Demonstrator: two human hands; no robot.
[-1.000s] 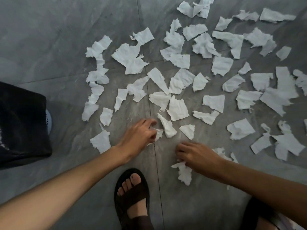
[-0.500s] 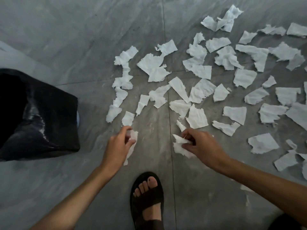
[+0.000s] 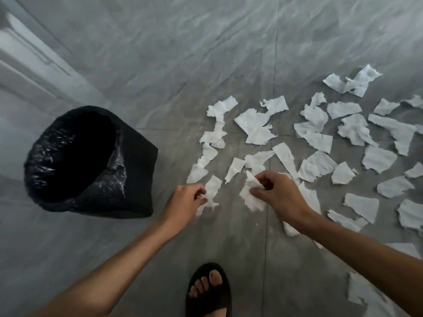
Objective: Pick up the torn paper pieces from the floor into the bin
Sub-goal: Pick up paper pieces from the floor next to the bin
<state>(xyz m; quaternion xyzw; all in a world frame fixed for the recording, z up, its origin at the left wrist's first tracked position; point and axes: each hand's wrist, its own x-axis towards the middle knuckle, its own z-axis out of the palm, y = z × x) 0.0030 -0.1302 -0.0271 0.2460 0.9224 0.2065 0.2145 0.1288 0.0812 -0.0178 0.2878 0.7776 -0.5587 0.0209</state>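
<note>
Left hand curls its fingers round a small white scrap near the middle of the view. The right hand, just beside it at three o'clock, pinches a crumpled wad — possibly more than one piece, as the folds make it hard to tell. Both hands are low over the grey tiled floor. At nine o'clock from the hands stands the bin, lined with a black bag, its mouth wide open. Loose torn paper pieces lie spread on the floor from twelve round to four o'clock. A black sandal — toes showing — is planted at six o'clock.
</note>
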